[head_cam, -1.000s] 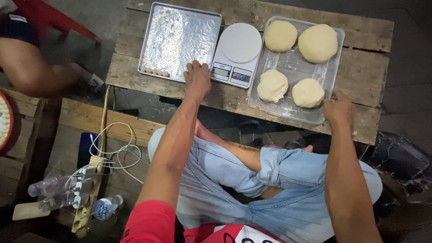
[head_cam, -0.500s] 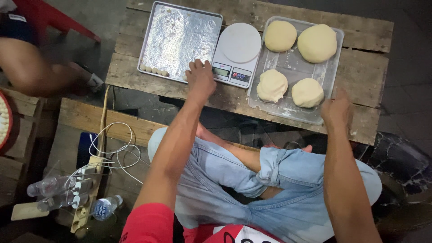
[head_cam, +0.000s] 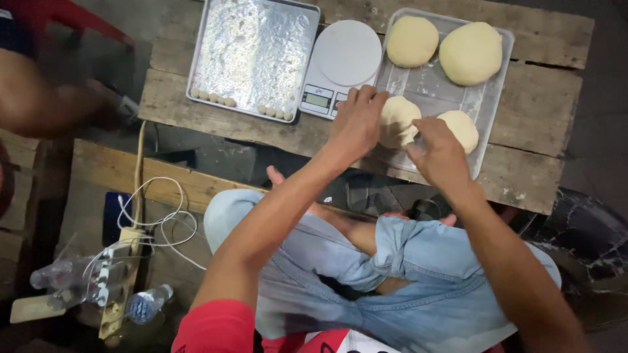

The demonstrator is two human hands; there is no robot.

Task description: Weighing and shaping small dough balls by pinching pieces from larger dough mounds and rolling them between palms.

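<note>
A clear plastic tray (head_cam: 422, 85) on a low wooden table (head_cam: 543, 131) holds several pale dough balls. My left hand (head_cam: 356, 121) cups the near-left dough ball (head_cam: 398, 117) from its left side. My right hand (head_cam: 439, 151) pinches the same ball from the right, next to another near dough ball (head_cam: 463, 127). Two larger balls (head_cam: 412, 40) (head_cam: 471, 52) lie at the tray's far end. A white kitchen scale (head_cam: 340, 65) stands just left of the tray, bare on top.
A floured metal tray (head_cam: 255, 55) with a row of small dough pieces (head_cam: 219, 99) along its near edge sits left of the scale. Another person's arm (head_cam: 46, 98) is at far left. A power strip (head_cam: 118, 274), cables and plastic bottles (head_cam: 144, 304) lie on the floor.
Both hands have left the table's front edge and come together on the near-left dough ball. The camera has moved closer.
</note>
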